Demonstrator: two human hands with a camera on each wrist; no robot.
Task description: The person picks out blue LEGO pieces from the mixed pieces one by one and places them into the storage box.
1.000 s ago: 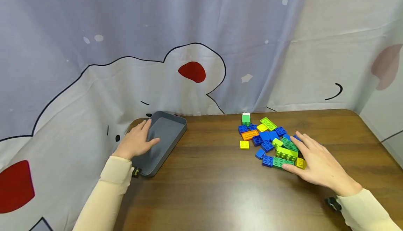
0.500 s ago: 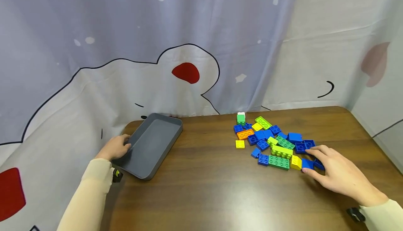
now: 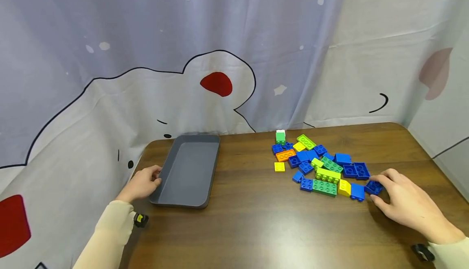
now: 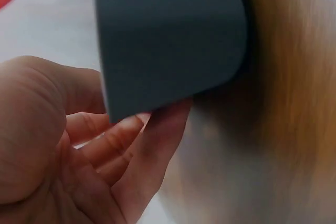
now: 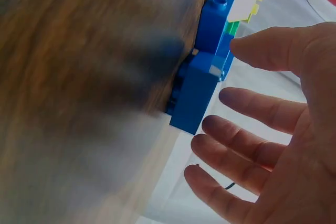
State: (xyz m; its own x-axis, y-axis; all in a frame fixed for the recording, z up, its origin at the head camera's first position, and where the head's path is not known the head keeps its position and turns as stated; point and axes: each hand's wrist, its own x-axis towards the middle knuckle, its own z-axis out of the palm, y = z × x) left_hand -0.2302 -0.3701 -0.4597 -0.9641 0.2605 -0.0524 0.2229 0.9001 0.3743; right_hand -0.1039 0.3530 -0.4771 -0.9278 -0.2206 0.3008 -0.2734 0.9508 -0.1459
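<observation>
My left hand (image 3: pixel 142 184) pinches the left edge of a grey shallow tray (image 3: pixel 191 173) on the table. In the left wrist view, the tray's corner (image 4: pixel 168 45) lies between my thumb and fingers, which are partly hidden by it. My right hand (image 3: pixel 409 206) is at the right end of a spread of toy building bricks, its fingers loosely bent and spread. Nearest to it lies a blue brick (image 3: pixel 373 187), tipped over. In the right wrist view, my fingertips are close to a blue brick (image 5: pixel 195 95) without gripping it; whether they touch is unclear.
Several bricks lie right of the table's middle, among them an orange brick (image 3: pixel 285 155), a yellow brick (image 3: pixel 279 167) and a long green brick (image 3: pixel 324 187). The wooden table (image 3: pixel 249 212) meets a patterned curtain (image 3: pixel 146 102) at the back and left.
My left hand went down to the tray's edge, and the tray has swung straighter and shifted right. My right hand moved right along the bricks; the blue brick beside it has shifted slightly.
</observation>
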